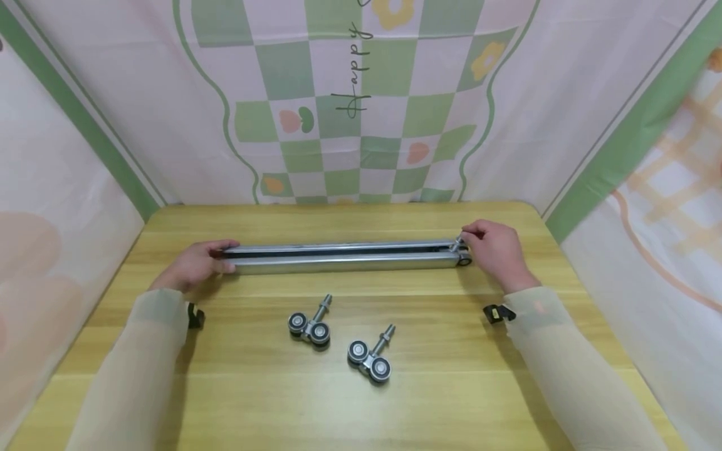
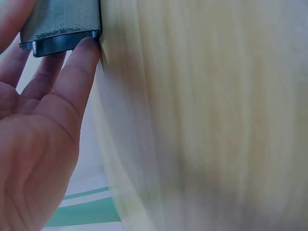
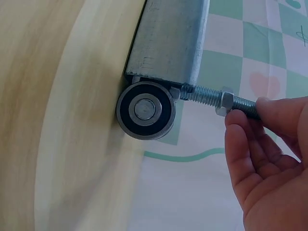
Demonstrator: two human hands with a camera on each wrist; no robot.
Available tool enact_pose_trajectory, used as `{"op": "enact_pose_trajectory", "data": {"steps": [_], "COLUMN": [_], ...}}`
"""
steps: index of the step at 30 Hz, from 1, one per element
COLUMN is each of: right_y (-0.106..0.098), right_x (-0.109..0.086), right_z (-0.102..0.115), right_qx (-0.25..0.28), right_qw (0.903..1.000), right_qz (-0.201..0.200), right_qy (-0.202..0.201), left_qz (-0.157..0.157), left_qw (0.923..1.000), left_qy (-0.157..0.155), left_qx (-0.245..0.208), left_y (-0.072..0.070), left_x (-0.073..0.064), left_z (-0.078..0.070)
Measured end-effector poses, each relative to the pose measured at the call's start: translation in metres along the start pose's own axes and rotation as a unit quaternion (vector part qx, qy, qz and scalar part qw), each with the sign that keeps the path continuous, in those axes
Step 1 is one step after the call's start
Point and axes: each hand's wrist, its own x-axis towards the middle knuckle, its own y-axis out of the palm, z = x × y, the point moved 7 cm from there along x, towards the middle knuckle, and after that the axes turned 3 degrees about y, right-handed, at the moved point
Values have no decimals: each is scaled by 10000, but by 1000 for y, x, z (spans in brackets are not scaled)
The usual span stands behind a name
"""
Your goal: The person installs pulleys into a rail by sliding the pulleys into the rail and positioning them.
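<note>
A long metal channel rail (image 1: 344, 260) lies across the table with its slot facing up. My left hand (image 1: 197, 263) grips the rail's left end, thumb and fingers on opposite sides; the left wrist view shows fingertips at the rail's open end (image 2: 62, 43). At the right end, my right hand (image 1: 499, 250) pinches the threaded bolt of a roller trolley (image 3: 207, 96) between thumb and fingers, close to its hex nut (image 3: 226, 101). One wheel pair (image 3: 145, 109) sticks out of the rail end, while the rest of the trolley is inside the channel. The bolt stands up through the slot.
Two more roller trolleys lie on the wooden table (image 1: 254, 401) in front of the rail, one left (image 1: 309, 329) and one nearer the middle (image 1: 370, 360), bolts pointing away. A patterned curtain (image 1: 361, 125) hangs behind the table, with more fabric at both sides.
</note>
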Motion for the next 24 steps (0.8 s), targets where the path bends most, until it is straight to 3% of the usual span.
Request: {"op": "enact_pose_trajectory", "data": {"steps": [24], "right_y": [18], "right_x": [8], "right_z": [26], "right_qx": [166], "right_qw": [9995], "right_qz": [40], "right_qy": [-264], "left_qz": [11], "left_qw": [10000], "left_qy": [-31], "left_qx": [-31], "left_y": [0], "left_x": [1], "left_z": [1]}}
